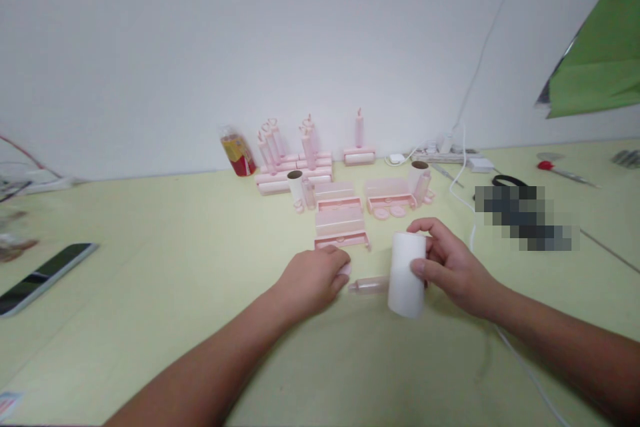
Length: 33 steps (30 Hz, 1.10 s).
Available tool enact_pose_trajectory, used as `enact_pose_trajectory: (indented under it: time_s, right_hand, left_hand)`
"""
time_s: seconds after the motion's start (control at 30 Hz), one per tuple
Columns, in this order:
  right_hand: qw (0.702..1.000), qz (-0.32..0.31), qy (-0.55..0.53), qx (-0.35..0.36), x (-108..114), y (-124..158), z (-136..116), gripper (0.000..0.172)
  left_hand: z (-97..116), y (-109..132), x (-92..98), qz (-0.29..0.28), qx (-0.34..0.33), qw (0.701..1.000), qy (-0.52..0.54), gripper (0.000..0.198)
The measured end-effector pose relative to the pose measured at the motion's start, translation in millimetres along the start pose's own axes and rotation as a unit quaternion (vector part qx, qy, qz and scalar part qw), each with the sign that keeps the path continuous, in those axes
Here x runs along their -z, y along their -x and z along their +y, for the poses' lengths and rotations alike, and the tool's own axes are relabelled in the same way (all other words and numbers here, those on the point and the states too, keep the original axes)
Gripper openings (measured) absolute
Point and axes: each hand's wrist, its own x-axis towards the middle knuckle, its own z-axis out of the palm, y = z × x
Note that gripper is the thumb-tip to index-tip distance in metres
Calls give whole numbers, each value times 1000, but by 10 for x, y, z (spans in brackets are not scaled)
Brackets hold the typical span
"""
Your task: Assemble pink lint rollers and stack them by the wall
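The white paper roll [407, 280] stands near upright, slightly tilted, in the right hand [457, 272], whose thumb presses its near side while the index finger reaches over the top rim; the grasp is closed to the roll's width, probably to steady it from the side. Whether its base touches the table [150, 347] cannot be told. A translucent pink tube [369, 285] lies just left of it, one end hidden behind it. The left hand [309, 282] rests palm-down, fingers curled around a pale pink piece [345, 269], mostly covered, so how firmly it is gripped cannot be told. Just beyond that hand sits an open pink case [342, 241], lid tipped back, seemingly for access; farther back, pink rollers [359, 157] stand along the wall.
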Motion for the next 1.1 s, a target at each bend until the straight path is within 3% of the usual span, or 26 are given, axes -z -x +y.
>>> enact_pose_trajectory:
  time_s: [0.1,0.2,0.37,0.43,0.5,0.73,1.1]
  right_hand:
    - [999,36,-30,-18,34,-31,26,41]
    - [996,44,-70,-30,86,-54,60,36]
    - [990,66,-112,-60,117,-81,58,37]
    - [987,76,-126,-62,110,-92,46,38]
    - [986,81,-132,-60,97,-101,36,38]
    - [982,91,-149,-65,60,-108,24,33]
    - [984,51,-145,-88,80,-105,46,31]
  left_hand:
    - [-19,5,13,49,7,997,63,18]
    - [-36,15,11,107,21,974,197,23]
    - [29,36,-10,192,3,877,442,22]
    - [64,45,-16,217,-8,838,501,22]
    - [84,55,-23,232,-17,818,525,22]
    - [70,63,-60,236,-37,838,491,23]
    - [62,38,-80,231,-21,826,514,26]
